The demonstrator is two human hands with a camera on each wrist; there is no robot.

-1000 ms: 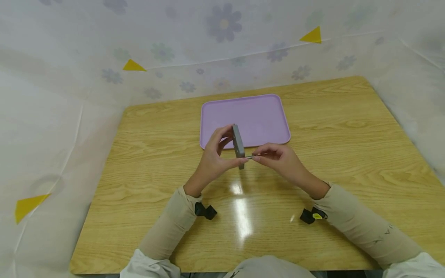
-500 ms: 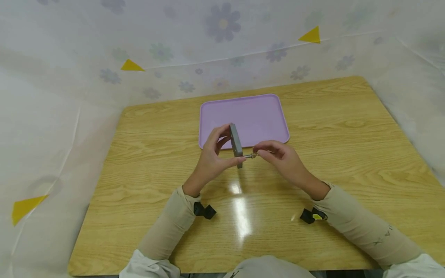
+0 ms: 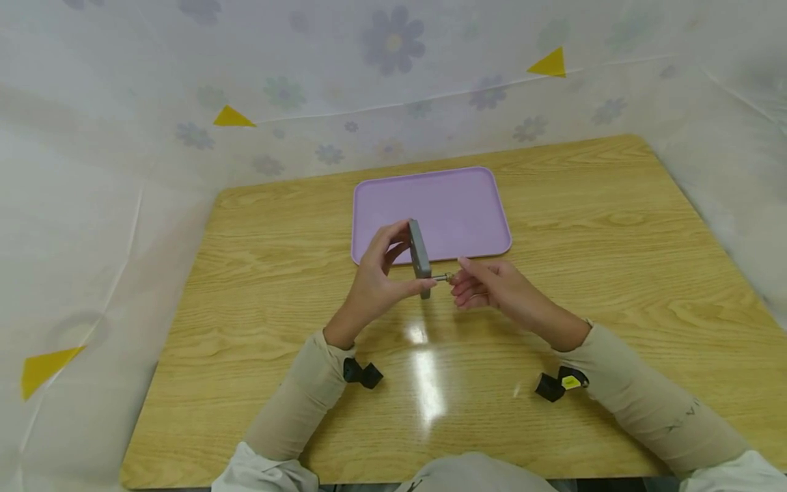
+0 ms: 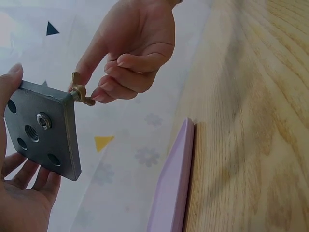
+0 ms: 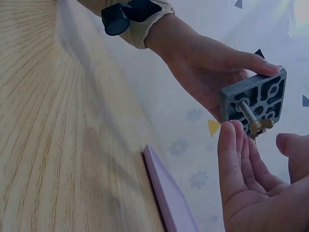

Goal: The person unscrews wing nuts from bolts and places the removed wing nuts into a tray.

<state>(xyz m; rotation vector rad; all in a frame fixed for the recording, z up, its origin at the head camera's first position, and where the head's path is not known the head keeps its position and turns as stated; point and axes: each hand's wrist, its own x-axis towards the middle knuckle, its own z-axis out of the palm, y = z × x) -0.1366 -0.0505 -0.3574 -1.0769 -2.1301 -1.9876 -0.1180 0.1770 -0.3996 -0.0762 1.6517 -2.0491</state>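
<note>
My left hand [image 3: 376, 280] holds a square grey plate [image 3: 419, 249] upright by its edges, above the table. Several holes pierce the plate; a bolt head [image 4: 44, 121] sits in one of them in the left wrist view. On the plate's ribbed side the bolt's threaded shank [image 5: 247, 111] sticks out. A brass wing nut [image 5: 256, 127] is on the shank near its end, away from the plate. My right hand [image 3: 498, 290] is at the wing nut, its fingers fairly straight with the tips at the nut's wings. Its thumb stands apart from the nut.
A lilac tray [image 3: 458, 205] lies on the wooden table [image 3: 584, 225] just beyond the hands. A pale floral curtain [image 3: 332, 75] with yellow triangles surrounds the table's back and sides. Each wrist carries a small black camera [image 3: 363, 374].
The right hand's thumb and fingers have come off their pinch on the wing nut; the thumb has swung up and the fingers down. The left hand and plate have hardly moved.
</note>
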